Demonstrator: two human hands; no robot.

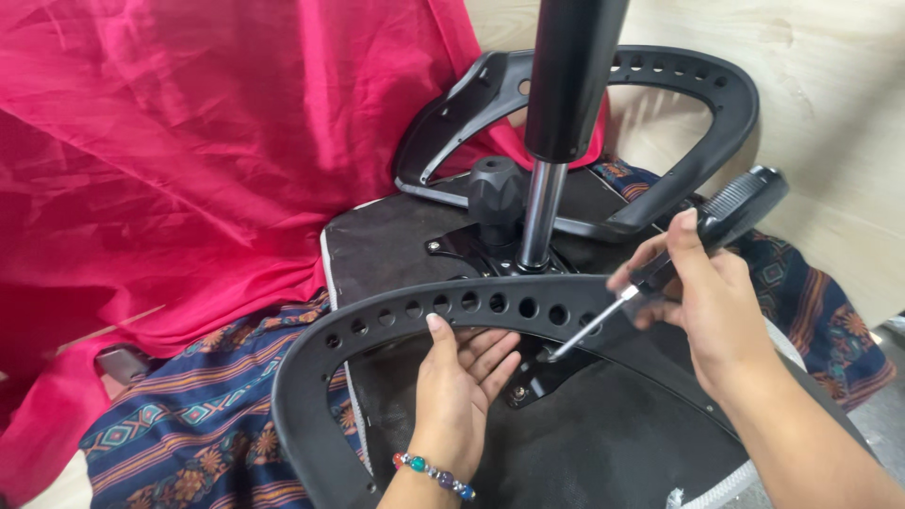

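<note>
Gripping a screwdriver (693, 247) by its black ribbed handle, the right hand (712, 302) is closed around it and angles the metal shaft down-left, its tip at the bracket (533, 377) on the underside of an upturned chair seat (603, 443). The left hand (462, 372), wearing a bead bracelet (434, 471), lies open with fingers spread against the inner edge of the near armrest (377, 330), a black curved piece with a row of holes. Beyond it stand the gas cylinder (556, 123), a black knob (495, 193) and the far armrest (679, 104). Red cloth (189, 141) and patterned fabric (207, 415) lie to the left.
</note>
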